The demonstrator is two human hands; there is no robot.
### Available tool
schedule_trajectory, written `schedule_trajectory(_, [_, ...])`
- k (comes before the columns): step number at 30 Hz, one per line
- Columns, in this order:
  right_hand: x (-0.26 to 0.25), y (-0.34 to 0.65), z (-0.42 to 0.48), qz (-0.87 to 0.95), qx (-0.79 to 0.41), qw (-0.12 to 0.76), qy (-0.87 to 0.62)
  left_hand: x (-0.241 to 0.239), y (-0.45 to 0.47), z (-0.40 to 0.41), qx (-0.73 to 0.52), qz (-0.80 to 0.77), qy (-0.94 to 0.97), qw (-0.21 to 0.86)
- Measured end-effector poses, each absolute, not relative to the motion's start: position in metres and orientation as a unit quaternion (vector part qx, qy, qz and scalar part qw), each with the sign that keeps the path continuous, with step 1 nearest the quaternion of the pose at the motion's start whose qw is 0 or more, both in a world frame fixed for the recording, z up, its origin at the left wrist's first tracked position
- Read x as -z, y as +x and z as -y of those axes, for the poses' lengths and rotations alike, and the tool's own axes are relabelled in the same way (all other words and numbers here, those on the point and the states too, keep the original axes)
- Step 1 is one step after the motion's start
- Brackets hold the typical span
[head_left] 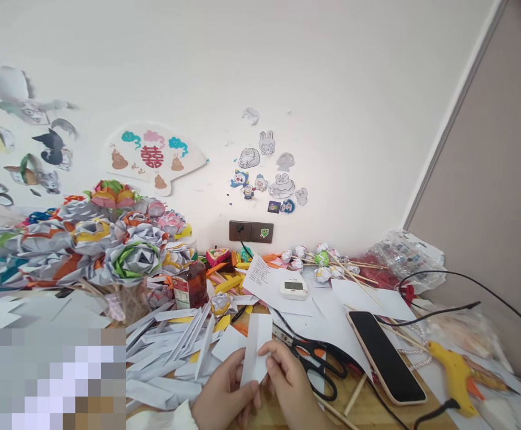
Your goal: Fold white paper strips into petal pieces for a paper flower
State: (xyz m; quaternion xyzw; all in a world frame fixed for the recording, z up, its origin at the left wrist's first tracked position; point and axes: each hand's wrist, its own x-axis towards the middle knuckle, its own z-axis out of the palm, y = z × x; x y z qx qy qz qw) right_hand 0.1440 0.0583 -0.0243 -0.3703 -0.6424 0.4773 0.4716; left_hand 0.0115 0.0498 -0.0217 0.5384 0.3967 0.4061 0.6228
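Observation:
A folded strip of white paper [256, 337] stands between my two hands, its top edge pointing away from me. My left hand [228, 388] grips its lower left side, the thumb lying across the front. On the right edge, my right hand [287, 376] pinches the paper between thumb and fingers. Just beyond my right hand lie black-handled scissors [327, 358], their blades partly hidden behind the paper. To the left spreads a pile of folded white paper strips [170, 352], with a small paper flower [220, 303] at its far end.
Many paper flowers [135, 257] crowd the left side beside a reddish bottle [191, 285]. A white digital timer [293, 286] lies on printed paper. At right are a phone [388, 357], a yellow glue gun [452, 373], black cables and wooden sticks [355, 395].

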Motion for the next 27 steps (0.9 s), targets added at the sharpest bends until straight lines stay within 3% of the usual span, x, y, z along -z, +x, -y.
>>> schedule_trajectory(10, [0.02, 0.141, -0.057, 0.605, -0.511, 0.487, -0.368, 0.02, 0.009, -0.051, -0.425, -0.377, 0.51, 0.646])
schedule_trajectory(14, [0.017, 0.141, -0.056, 0.546, -0.599, 0.505, -0.297, 0.02, 0.004, -0.057, -0.395, -0.359, 0.417, 0.736])
schedule_trajectory(20, [0.007, 0.144, -0.056, 0.531, -0.658, 0.438, -0.304, 0.002, -0.002, -0.054, -0.51, -0.336, 0.287, 0.738])
schedule_trajectory(27, [0.014, 0.145, -0.061, 0.537, -0.643, 0.453, -0.304, 0.007, -0.003, -0.055, -0.447, -0.374, 0.407, 0.704])
